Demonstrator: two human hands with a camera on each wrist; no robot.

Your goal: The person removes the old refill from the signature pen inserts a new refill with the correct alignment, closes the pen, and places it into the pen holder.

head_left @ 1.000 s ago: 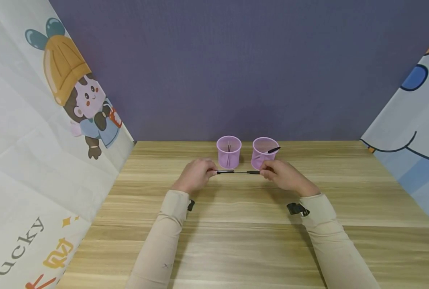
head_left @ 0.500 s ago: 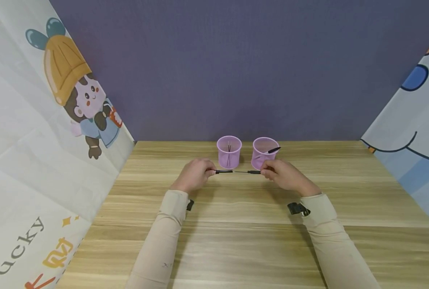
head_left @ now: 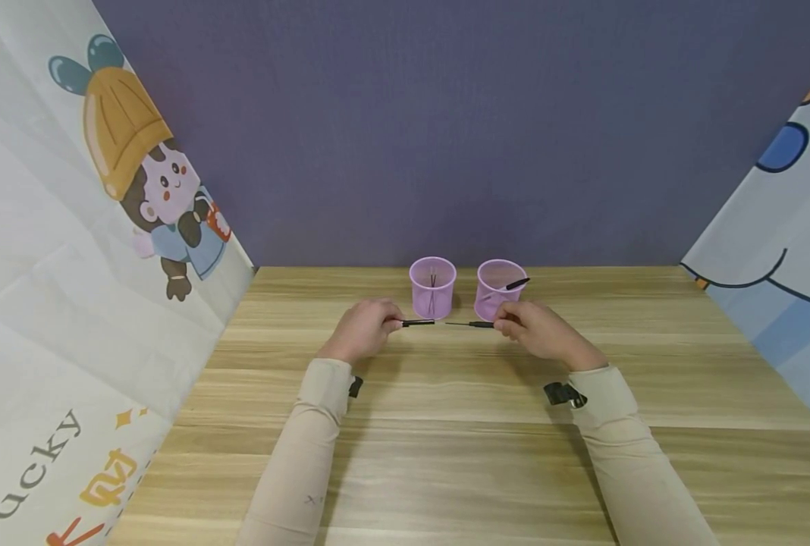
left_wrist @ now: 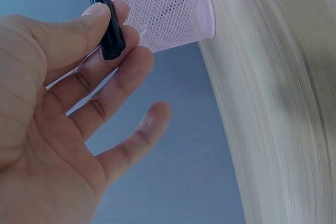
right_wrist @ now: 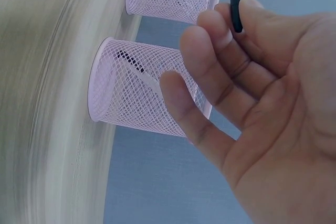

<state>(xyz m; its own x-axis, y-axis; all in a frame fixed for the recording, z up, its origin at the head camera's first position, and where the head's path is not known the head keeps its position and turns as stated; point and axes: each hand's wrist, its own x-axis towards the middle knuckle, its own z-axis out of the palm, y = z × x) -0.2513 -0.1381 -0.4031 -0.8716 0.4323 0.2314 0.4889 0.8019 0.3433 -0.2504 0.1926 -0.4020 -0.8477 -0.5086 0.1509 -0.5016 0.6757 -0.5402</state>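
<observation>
In the head view, the panel [head_left: 446, 136] at 12 o'clock looks matt and cloth-like; the sheet [head_left: 29, 205] at 9 o'clock, creased cloth. The table [head_left: 459, 470] at 6 o'clock has smooth wood grain. The tube [left_wrist: 112, 43] is glossy black plastic, the handle [right_wrist: 238, 3] duller, the cups [right_wrist: 136, 90] fine mesh

Left hand [head_left: 364, 330] pinching, right hand [head_left: 538, 332] pinching opposite it, both forearms [head_left: 294, 462] stretched forward

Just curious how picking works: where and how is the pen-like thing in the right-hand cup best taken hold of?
Probably by its black end, coming from above and the right. The pen-like thing leans that way in the right-hand cup, so the black end juts over the rim, free to pinch. The right hand, though nearby, holds a thin dark rod.
</observation>
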